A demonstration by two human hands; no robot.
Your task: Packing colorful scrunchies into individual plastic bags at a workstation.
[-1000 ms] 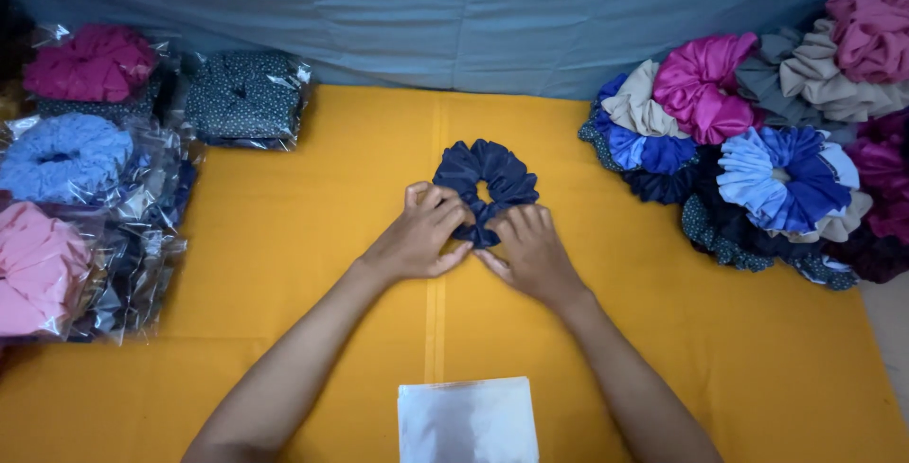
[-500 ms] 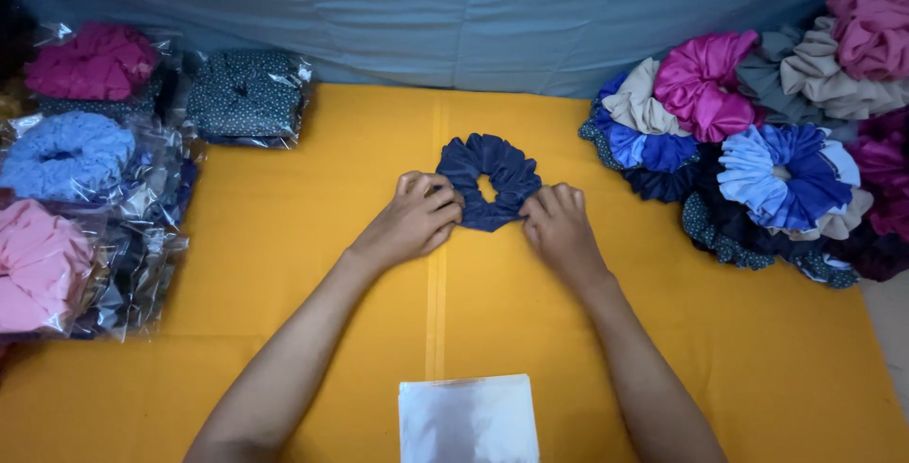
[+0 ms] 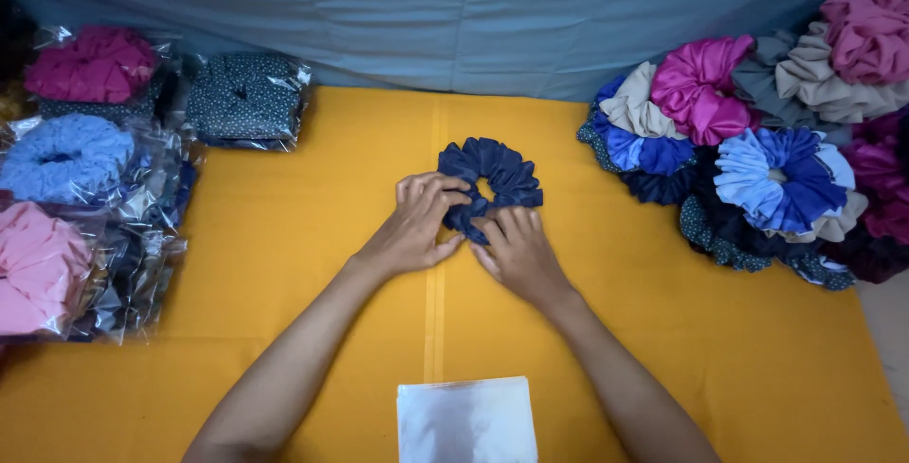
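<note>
Navy scrunchie (image 3: 494, 179), near edge under hands (image 3: 469, 236)

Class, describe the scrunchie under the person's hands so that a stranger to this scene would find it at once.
Start at the yellow cloth covering the table and go to its middle, near the blue backdrop. There the left hand and right hand touch a navy scrunchie. Unlike the bagged scrunchies on the left and the loose pile on the right, it lies alone and unwrapped.

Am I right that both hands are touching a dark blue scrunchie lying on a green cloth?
Not quite: the cloth is yellow-orange, not green, as the head view shows. The rest holds: the left hand and right hand both touch the dark blue scrunchie.
</note>
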